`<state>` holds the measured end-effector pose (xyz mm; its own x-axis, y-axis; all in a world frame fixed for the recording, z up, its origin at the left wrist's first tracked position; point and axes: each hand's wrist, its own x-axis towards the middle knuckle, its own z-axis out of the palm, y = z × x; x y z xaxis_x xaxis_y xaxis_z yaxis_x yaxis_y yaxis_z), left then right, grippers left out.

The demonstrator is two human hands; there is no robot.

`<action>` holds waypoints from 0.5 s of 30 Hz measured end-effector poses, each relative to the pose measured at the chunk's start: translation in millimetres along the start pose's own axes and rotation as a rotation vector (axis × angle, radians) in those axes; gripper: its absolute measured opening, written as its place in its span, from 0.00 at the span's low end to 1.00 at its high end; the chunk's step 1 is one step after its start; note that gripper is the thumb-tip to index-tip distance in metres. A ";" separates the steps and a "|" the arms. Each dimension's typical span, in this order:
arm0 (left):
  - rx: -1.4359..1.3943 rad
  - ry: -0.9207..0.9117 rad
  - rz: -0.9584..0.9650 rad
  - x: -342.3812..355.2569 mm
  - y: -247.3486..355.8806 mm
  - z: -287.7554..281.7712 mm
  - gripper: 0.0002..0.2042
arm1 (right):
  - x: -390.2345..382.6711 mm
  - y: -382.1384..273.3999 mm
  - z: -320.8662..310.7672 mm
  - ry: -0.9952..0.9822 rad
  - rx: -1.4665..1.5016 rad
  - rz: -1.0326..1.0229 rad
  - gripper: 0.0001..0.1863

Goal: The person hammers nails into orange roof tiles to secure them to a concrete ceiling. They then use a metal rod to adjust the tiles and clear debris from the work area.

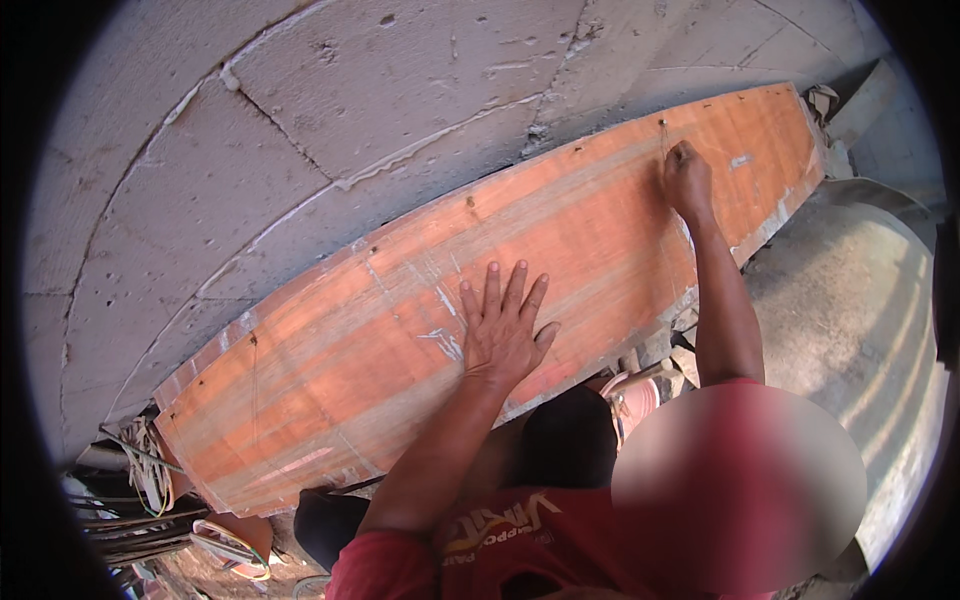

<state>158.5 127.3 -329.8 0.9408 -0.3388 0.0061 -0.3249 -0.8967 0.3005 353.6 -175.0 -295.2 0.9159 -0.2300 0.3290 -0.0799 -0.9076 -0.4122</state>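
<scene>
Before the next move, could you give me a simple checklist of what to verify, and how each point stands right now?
1. Left hand lies flat, fingers spread, on the orange-brown board: ok.
2. Right hand is closed, over the board's right part: ok.
3. Anything gripped inside the right hand: cannot tell; the fingers hide it.
4. Board's face free of marks: not ok; whitish smears show beside the left hand.
5. Cords near the board's left end clear of it: cannot tell.

Wide head-worn view, facing down
</scene>
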 end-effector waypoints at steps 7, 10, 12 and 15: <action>0.016 -0.015 -0.001 1.0 1.6 3.0 0.33 | 19.0 56.6 -2.0 -0.048 0.015 -0.059 0.09; 0.037 -0.039 -0.011 1.7 3.2 -1.6 0.33 | 43.4 76.7 -12.5 -0.254 -0.049 0.070 0.11; 0.037 -0.044 -0.029 0.8 0.3 -2.4 0.33 | 53.1 48.8 -27.6 -0.392 -0.046 0.199 0.12; 0.038 -0.053 -0.034 0.4 1.3 -5.1 0.33 | 67.6 17.9 -33.4 -0.468 -0.121 0.108 0.12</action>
<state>159.0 127.5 -324.5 0.9454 -0.3215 -0.0542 -0.2970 -0.9178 0.2637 400.9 -218.6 -252.0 0.9760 -0.1680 -0.1389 -0.2041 -0.9280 -0.3118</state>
